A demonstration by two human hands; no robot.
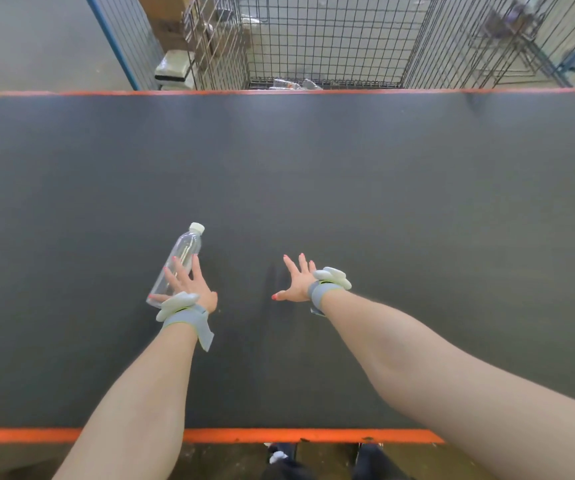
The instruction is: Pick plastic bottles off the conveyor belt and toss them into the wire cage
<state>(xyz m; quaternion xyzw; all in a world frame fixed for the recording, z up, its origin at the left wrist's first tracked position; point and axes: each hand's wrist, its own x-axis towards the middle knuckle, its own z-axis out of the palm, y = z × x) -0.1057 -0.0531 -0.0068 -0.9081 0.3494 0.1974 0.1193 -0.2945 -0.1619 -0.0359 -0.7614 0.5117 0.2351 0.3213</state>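
Only one clear bottle (pixel 184 252) shows on the dark belt (pixel 417 202). It has a white cap, sits left of centre, and the cap points far. Can't tell if it's actually resting on the belt.

The left hand (pixel 189 285) is on the bottle with fingers straight and spread, not wrapped round. The thumb is blurry at the bottle's base. The right hand (pixel 298 284) hovers to the right of it, fingers splayed wide, holding nothing.

An orange edge (pixel 279 436) runs along the near side and another along the far side, with loads of open belt between. The cage (pixel 324 39) stands just past the far edge, with something like crushed bottles (pixel 293 84) on its floor, hard to make out. Bands (pixel 184 315) wrap both wrists.
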